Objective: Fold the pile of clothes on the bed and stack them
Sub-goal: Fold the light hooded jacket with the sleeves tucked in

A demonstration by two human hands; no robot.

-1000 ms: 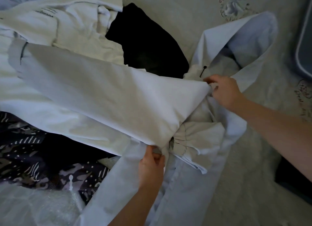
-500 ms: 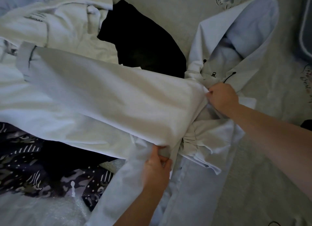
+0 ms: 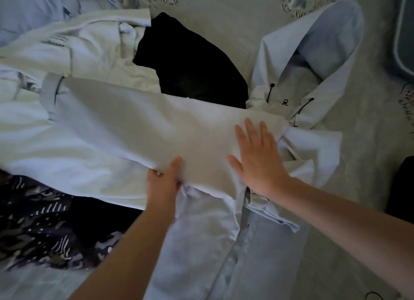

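Overhead, the head view shows a pale blue hooded jacket (image 3: 291,60) spread on the bed (image 3: 224,8), hood toward the top right, with two black drawcord ends at the neck. One sleeve (image 3: 145,129) is folded across the body toward the left, its cuff lying on the pile.

Right hand (image 3: 257,158): flat on the folded sleeve near the shoulder, fingers straight and spread, pressing down, gripping nothing.

Left hand (image 3: 163,183): at the lower edge of the sleeve, thumb on top of the cloth; the other fingers are tucked beneath it and hidden, so it grips that edge.

Left of the jacket lies a white garment (image 3: 78,42) with dark lettering too small to read. A black garment (image 3: 190,64) sits between it and the hood, partly covered by the sleeve. A dark patterned garment (image 3: 33,228) lies at lower left, cut off by the frame. The jacket's lower hem runs out of view at the bottom. A grey rimmed object (image 3: 403,31) at the right edge is cut off and cannot be identified.
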